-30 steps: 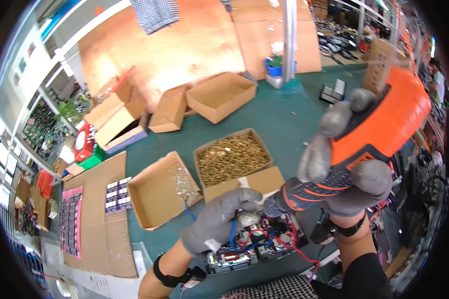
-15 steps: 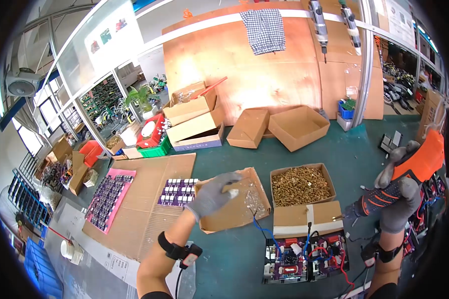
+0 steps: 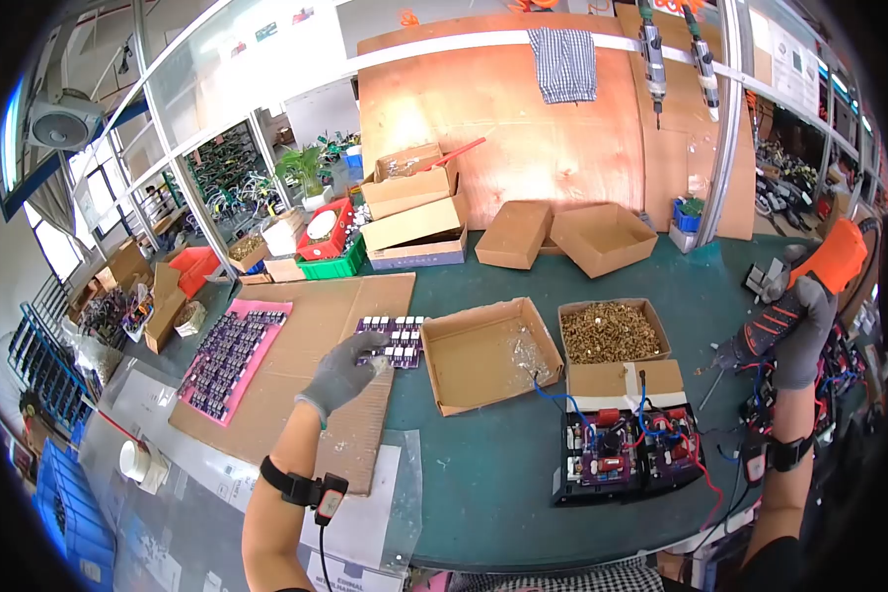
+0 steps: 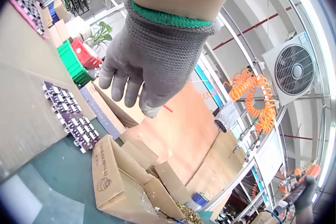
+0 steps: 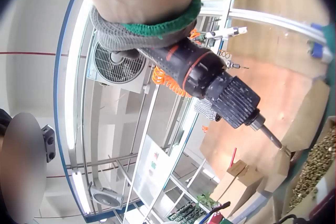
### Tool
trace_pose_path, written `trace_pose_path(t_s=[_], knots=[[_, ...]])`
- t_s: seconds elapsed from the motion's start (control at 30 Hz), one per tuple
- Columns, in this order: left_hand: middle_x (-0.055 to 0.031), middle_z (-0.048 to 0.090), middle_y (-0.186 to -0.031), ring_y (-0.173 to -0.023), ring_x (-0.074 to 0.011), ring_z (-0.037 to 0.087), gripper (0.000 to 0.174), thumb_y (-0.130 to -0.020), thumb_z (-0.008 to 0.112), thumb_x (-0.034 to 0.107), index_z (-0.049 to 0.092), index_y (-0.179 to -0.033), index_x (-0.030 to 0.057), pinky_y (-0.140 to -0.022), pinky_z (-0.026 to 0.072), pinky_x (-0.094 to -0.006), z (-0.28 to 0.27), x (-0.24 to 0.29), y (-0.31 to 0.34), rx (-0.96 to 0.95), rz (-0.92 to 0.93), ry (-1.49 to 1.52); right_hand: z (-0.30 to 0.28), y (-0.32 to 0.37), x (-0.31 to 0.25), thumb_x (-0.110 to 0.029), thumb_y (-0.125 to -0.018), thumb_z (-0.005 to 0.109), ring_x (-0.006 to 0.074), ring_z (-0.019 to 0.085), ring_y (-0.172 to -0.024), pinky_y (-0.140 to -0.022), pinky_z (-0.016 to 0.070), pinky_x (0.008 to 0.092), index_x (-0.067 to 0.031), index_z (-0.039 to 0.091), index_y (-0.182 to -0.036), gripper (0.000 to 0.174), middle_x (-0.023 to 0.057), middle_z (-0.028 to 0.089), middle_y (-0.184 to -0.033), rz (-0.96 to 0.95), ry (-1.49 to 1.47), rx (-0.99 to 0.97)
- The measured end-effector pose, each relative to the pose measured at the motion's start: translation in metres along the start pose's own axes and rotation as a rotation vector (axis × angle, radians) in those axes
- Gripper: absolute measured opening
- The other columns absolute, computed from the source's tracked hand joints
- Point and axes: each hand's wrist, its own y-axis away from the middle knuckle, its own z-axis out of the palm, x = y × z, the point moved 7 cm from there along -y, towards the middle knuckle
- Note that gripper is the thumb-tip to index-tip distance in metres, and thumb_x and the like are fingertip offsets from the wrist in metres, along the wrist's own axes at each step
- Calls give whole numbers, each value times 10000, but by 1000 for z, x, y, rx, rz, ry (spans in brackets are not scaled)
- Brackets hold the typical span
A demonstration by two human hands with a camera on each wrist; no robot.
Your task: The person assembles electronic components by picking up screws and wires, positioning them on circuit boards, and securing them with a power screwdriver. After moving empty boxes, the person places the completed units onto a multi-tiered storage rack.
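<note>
My gloved left hand (image 3: 340, 375) is at the near edge of a small panel of purple circuit boards (image 3: 405, 340) with white parts. In the left wrist view its fingers (image 4: 132, 90) hang loosely with nothing between them. My gloved right hand (image 3: 807, 331) grips an orange-and-black electric screwdriver (image 5: 233, 98), raised at the right side of the bench. Its long bit (image 5: 270, 136) carries a small brass-coloured piece at the tip. Two black-cased circuit assemblies (image 3: 602, 459) with red and blue wires lie near the bench front.
A shallow cardboard box (image 3: 469, 370) with clear scraps stands beside a box of brass screws (image 3: 627, 378). Further purple boards (image 3: 232, 360) lie on pink foam over flat cardboard (image 3: 316, 316). Cardboard boxes (image 3: 602, 242) line the back. Tools (image 3: 653, 59) hang above.
My left hand has left the wired assemblies and moved left, past the shallow box, to the purple boards. The screwdriver in my right hand has moved away from the assemblies to the right.
</note>
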Motion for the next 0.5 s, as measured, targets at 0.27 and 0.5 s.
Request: trace_pose_path(t_s=[0.27, 0.5], knots=[[-83, 639, -1136, -1052, -143, 577, 328, -907, 626, 111, 581, -1209, -10, -939, 454, -278, 16, 1, -17, 31, -78, 255, 15, -6, 3, -165, -793, 532, 185, 565, -662, -639, 496, 327, 25, 426, -1236, 494, 138, 551, -969, -15, -15, -8], [-110, 651, -1121, -1043, -170, 602, 358, -900, 631, 139, 579, -1221, -10, -919, 463, -282, 36, -16, -161, 38, -110, 344, 3, -46, 69, -173, -813, 523, 168, 557, -665, -658, 483, 299, 32, 454, -1226, 466, 101, 557, -817, 129, 165, -51]])
